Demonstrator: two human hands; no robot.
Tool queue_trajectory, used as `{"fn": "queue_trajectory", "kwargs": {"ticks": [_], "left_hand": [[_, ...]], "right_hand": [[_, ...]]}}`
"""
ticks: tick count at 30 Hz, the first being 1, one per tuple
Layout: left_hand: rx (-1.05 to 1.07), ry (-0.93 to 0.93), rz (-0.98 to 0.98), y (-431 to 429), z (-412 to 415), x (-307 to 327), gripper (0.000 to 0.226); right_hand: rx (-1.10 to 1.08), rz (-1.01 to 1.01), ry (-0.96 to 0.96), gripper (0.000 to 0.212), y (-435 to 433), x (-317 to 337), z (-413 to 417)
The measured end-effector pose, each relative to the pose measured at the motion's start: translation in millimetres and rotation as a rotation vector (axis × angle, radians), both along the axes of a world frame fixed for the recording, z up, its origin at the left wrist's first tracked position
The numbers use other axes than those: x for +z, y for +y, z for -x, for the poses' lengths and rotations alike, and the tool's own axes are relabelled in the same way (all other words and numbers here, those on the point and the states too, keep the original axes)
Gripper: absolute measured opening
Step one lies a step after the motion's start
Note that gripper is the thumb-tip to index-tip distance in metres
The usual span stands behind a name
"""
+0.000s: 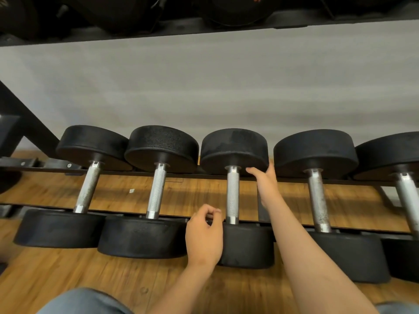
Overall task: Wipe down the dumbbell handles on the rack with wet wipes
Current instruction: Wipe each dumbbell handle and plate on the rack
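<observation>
Five dumbbells lie side by side across the two rails of the rack [118, 172], their steel handles bridging the gap between the back rail and the front rail. We work at the middle dumbbell [234, 148].

Our right hand [265, 182] reaches to the back rail and clasps the lower rim of that dumbbell's far head, fingers bent against its inner face just right of the handle [232, 196], thumb raised along the head's side.

Our left hand [204, 234] hangs at the front rail, over the near head and just left of the handle's near end. Its fingers are curled with the tips close to the thumb; we cannot tell whether they pinch anything.

Wooden floor [68, 279] shows under the rack, a grey wall [204, 87] behind it.
</observation>
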State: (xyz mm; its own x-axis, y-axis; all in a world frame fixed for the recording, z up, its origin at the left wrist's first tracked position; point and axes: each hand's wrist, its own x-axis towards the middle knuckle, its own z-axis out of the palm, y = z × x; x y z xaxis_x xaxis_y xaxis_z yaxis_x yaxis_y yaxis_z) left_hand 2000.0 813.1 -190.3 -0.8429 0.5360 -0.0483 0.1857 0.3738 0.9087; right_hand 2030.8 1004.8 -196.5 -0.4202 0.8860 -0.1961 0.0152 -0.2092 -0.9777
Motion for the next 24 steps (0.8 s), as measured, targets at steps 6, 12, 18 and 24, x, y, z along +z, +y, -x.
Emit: {"fn": "queue_trajectory", "kwargs": {"ticks": [6,12,18,24], "left_hand": [[-0.001,0.012,-0.003,-0.3,0.0,2.3,0.020],[0.001,0.018,-0.003,-0.3,0.1,1.2,0.020],[-0.001,-0.010,-0.018,-1.3,0.0,2.2,0.021],[0.008,0.002,-0.021,-0.7,-0.1,2.8,0.024]], "right_hand": [[-0.060,-0.179,-0.042,0.086,-14.0,2.3,-4.9],[0.055,-0.661,-0.168,0.086,-20.5,23.7,-10.6],[0.156,-0.500,-0.189,0.081,-14.7,45.0,-16.2],[0.213,-1.123,-0.556,0.079,-19.8,69.0,14.1]]}}
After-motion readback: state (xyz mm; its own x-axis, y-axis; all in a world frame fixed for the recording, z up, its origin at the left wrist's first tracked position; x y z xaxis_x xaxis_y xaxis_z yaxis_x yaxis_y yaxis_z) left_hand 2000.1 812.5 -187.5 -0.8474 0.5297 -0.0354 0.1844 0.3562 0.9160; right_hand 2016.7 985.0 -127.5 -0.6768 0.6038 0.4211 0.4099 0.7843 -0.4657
